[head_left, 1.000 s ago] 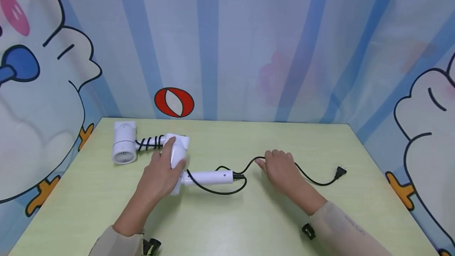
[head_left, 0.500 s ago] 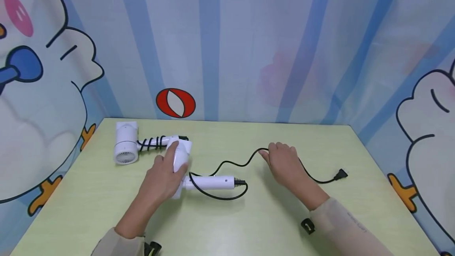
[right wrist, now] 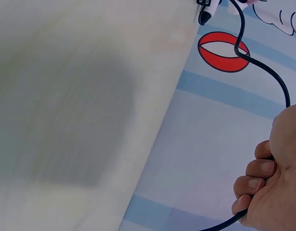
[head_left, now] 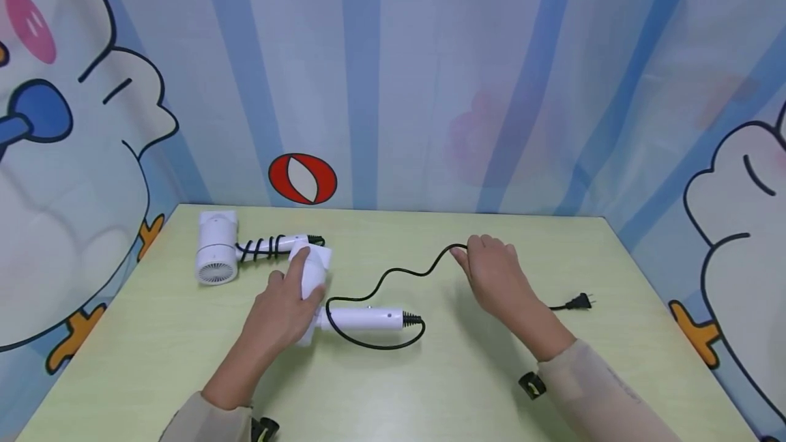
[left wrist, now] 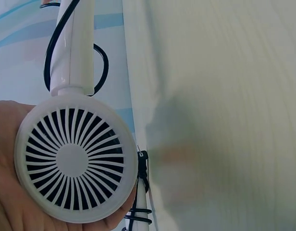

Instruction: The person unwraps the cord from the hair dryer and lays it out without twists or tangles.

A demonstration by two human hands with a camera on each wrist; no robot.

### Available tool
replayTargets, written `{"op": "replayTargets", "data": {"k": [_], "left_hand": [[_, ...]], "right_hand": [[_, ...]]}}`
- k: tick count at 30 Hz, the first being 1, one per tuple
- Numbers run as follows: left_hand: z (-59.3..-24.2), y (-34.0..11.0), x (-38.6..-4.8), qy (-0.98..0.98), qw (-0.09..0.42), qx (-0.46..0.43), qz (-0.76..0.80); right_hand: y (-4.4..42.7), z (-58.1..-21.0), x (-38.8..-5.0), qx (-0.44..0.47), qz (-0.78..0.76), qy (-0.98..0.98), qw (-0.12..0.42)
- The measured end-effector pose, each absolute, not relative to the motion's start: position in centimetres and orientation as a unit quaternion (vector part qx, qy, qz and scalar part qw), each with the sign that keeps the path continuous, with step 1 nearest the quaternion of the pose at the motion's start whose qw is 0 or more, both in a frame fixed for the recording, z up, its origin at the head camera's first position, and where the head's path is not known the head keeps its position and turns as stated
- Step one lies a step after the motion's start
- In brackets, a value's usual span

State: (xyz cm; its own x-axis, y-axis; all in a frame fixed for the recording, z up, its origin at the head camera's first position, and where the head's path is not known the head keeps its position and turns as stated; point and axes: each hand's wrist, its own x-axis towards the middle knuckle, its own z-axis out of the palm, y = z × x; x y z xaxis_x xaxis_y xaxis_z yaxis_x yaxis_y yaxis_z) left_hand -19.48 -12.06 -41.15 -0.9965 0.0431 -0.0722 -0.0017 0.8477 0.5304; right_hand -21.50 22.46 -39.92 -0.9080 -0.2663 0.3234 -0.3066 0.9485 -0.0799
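Observation:
My left hand grips the head of a white hair dryer, whose handle points right. In the left wrist view the round slotted grille faces the camera, with fingers curled behind it. A black power cord loops from the handle's end, back over the handle and up to my right hand. That hand holds the cord in curled fingers, as the right wrist view shows. Beyond the right hand, the two-prong plug hangs on the cord's end. Part of the cord is hidden behind the right hand and wrist.
A second white hair dryer lies at the back left of the pale table, its cord wound round its handle. Its handle end is close to the left hand. A printed curtain stands behind the table.
My right hand has moved up and slightly right with the cord, drawing it away from the handle. The plug has shifted slightly left. My left hand keeps its hold on the hair dryer.

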Motion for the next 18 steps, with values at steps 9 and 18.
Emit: {"op": "replayTargets", "data": {"k": [9,18], "left_hand": [[-41.5,-12.1,-19.7,0.962,0.047,0.01,0.269],[-41.6,-12.1,-19.6,0.961,0.053,0.009,0.271]], "right_hand": [[22.4,-38.5,-20.7,0.146,0.089,-0.973,0.156],[22.3,-37.7,-19.6,0.156,0.105,-0.969,0.161]]}}
